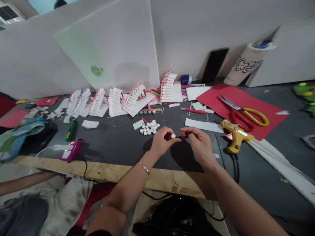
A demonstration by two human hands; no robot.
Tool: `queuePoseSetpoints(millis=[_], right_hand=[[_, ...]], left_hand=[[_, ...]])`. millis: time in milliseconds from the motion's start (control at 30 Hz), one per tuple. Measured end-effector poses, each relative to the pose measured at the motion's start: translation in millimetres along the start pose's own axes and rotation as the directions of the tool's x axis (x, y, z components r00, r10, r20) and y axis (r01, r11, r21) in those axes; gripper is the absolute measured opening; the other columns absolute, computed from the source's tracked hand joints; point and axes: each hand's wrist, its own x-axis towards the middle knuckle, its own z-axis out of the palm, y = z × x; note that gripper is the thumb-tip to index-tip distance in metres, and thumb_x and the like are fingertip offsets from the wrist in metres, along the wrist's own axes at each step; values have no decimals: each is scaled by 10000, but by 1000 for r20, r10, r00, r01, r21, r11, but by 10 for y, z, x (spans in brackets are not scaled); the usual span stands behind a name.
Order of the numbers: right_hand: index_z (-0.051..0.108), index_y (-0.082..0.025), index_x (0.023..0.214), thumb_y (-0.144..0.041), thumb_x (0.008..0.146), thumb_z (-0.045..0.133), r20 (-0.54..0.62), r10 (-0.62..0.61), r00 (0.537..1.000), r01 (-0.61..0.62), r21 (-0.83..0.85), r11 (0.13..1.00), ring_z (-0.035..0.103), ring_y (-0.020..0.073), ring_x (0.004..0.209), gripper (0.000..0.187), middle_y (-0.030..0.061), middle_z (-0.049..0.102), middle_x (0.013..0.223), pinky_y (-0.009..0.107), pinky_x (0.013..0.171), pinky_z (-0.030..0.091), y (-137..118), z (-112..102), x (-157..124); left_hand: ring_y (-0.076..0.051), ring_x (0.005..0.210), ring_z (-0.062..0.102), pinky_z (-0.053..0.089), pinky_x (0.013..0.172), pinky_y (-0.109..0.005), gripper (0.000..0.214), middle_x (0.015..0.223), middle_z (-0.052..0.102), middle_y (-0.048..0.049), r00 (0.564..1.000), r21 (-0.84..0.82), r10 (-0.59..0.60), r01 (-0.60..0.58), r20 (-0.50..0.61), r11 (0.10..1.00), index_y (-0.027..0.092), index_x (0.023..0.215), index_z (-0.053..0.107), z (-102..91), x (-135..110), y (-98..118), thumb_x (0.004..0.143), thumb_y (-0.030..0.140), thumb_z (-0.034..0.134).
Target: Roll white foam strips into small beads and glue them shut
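My left hand (162,141) is over the dark table near its front edge, fingers curled, pinching a small white round piece (173,135) at the fingertips. My right hand (198,141) is just to the right of it, fingers closed in a pinch close to that piece; what it holds is too small to make out. A little pile of the same white round pieces (149,127) lies just beyond my left hand.
Rows of white stepped paper models (114,101) stand at the back. Red-and-yellow scissors (243,111) lie on red paper (268,111). A yellow glue gun (235,136) sits right of my hands. A pink glue gun (72,150) lies left. Another person's arm (24,182) reaches in at bottom left.
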Motion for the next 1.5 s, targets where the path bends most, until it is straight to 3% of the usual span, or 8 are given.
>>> queuePoseSetpoints(millis=[200, 367, 467, 600, 767, 1067, 1267, 1500], right_hand=[[737, -219, 763, -238, 663, 521, -25, 14, 1000, -15, -34, 999, 606, 143, 652, 239, 6, 703, 723, 301, 670, 484, 43, -47, 7], [727, -219, 756, -229, 666, 541, -74, 1, 997, -6, -70, 998, 580, 131, 620, 207, -4, 686, 702, 297, 667, 464, 69, -86, 38], [724, -225, 750, -226, 661, 545, -81, -1, 997, -4, -60, 998, 557, 120, 600, 200, -17, 661, 664, 279, 648, 447, 62, -81, 44], [719, -224, 747, -228, 659, 545, -68, -3, 998, 1, -28, 1000, 548, 112, 595, 196, -10, 672, 696, 272, 632, 447, 59, -57, 31], [713, -216, 747, -224, 672, 534, -66, -17, 998, 16, -25, 1000, 557, 113, 597, 195, -1, 678, 705, 273, 618, 451, 75, -57, 34], [706, -219, 736, -237, 681, 533, -59, -32, 998, 30, -44, 999, 548, 120, 584, 182, 6, 675, 700, 281, 599, 459, 36, -52, 24], [706, -216, 787, -234, 713, 541, -16, -53, 998, 53, -52, 997, 565, 120, 589, 181, 2, 680, 709, 289, 619, 477, 53, -37, 12], [713, -225, 922, -323, 787, 624, 252, -170, 953, 192, -65, 979, 668, 169, 767, 189, 42, 740, 896, 312, 691, 536, 36, 105, -106]], left_hand=[[-127, 677, 546, 445, 636, -245, 365, 772, 601, -9, 994, 114, 1, -13, 107, 993, 178, 803, 636, 62, -40, -10, 804, 539, 686], [-164, 851, 642, 508, 779, -270, 219, 984, 676, -59, 974, 246, 40, -96, 222, 965, 196, 1042, 690, -25, -128, 105, 890, 347, 642], [-169, 890, 660, 523, 812, -282, 285, 1028, 697, -54, 994, 316, -17, -19, 109, 949, 222, 1178, 636, -245, -176, 159, 907, 309, 618], [-187, 956, 674, 528, 873, -328, 249, 1069, 714, -66, 988, 402, -110, 144, -105, 904, 210, 1140, 619, -568, -123, 58, 890, 205, 620], [-197, 1077, 662, 520, 928, -352, 332, 1144, 711, -90, 983, 405, -144, 177, -110, 897, 206, 1203, 582, -680, 2, -189, 891, 93, 562], [-215, 924, 649, 515, 855, -354, 259, 983, 701, -79, 997, 653, 46, 5, -61, 757, 196, 1162, 631, -633, -11, -414, 907, 233, 608], [-189, 875, 637, 509, 807, -320, 242, 959, 710, -73, 981, 488, 156, -80, -116, 869, 199, 1078, 678, -575, -84, -261, 912, 361, 605], [-157, 776, 640, 499, 679, -266, 324, 896, 720, -63, 979, 193, 191, -175, -66, 965, 207, 1017, 719, -360, -208, -11, 844, 476, 665]])
